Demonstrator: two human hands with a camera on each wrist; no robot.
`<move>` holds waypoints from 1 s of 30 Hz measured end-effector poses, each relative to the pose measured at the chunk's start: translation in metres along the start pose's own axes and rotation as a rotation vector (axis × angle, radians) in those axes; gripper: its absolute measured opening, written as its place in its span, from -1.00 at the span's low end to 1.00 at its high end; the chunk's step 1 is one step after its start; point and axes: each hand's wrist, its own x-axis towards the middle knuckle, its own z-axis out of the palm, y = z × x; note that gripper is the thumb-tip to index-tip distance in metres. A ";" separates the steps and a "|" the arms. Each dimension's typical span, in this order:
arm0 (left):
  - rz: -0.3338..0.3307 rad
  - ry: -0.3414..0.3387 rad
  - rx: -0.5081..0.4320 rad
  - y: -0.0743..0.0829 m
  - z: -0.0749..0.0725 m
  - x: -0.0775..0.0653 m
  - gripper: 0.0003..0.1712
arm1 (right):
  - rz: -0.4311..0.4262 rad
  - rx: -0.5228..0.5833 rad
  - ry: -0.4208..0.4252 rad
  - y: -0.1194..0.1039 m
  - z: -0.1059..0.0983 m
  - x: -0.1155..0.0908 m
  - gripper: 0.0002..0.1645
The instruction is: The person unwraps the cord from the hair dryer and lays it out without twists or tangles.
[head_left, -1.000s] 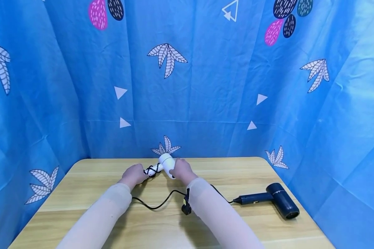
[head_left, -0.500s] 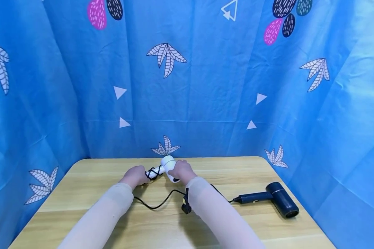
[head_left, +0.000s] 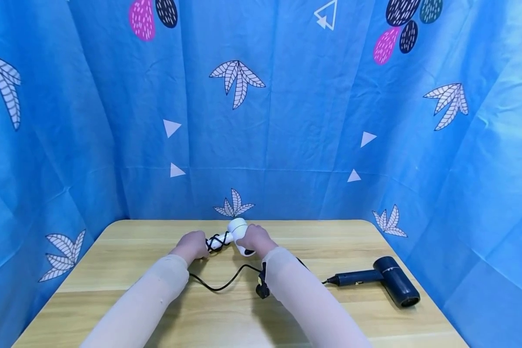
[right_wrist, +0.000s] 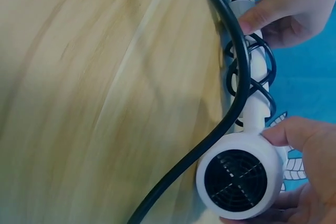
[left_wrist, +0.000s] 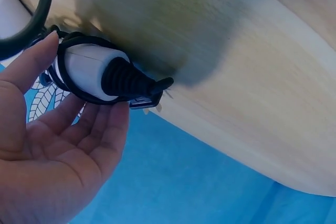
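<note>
A white hair dryer (head_left: 238, 225) with a black cord wound round its handle is held over the back of the table. My left hand (head_left: 193, 244) grips the handle's end, thumb on one side and fingers on the other. In the left wrist view, the handle's black ribbed cord sleeve (left_wrist: 126, 80) points away from the palm. My right hand (head_left: 255, 238) holds the dryer's round barrel from the right side. Its black intake grille (right_wrist: 235, 181) faces the camera in the right wrist view, where the left hand (right_wrist: 294, 11) also shows higher up.
A black hair dryer (head_left: 396, 280) lies on the right of the wooden table (head_left: 217, 319). Its cord (head_left: 219, 290) runs left beneath my right forearm, and a black plug (head_left: 262, 289) lies beside that sleeve. A blue patterned curtain (head_left: 287, 121) surrounds the table's back and sides.
The white hair dryer has shifted slightly right and nearer in both hands, its barrel turned so a dark end shows below. The black hair dryer stays in place.
</note>
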 end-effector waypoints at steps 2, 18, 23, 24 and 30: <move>0.014 0.013 0.007 0.000 0.001 0.000 -0.69 | 0.010 0.021 -0.006 -0.002 -0.002 -0.002 -0.37; 0.032 0.019 0.063 -0.002 0.010 0.002 -0.68 | 0.074 0.130 -0.136 -0.004 -0.007 -0.017 -0.19; 0.027 0.038 0.113 0.002 0.015 0.004 -0.73 | 0.093 0.151 -0.131 -0.003 -0.006 -0.010 -0.44; 0.023 0.040 0.121 0.003 0.016 0.004 -0.74 | 0.092 0.154 -0.129 -0.002 -0.005 -0.009 -0.47; 0.003 0.040 0.132 0.001 0.018 0.007 -0.71 | 0.051 0.138 -0.129 0.001 -0.006 -0.008 -0.47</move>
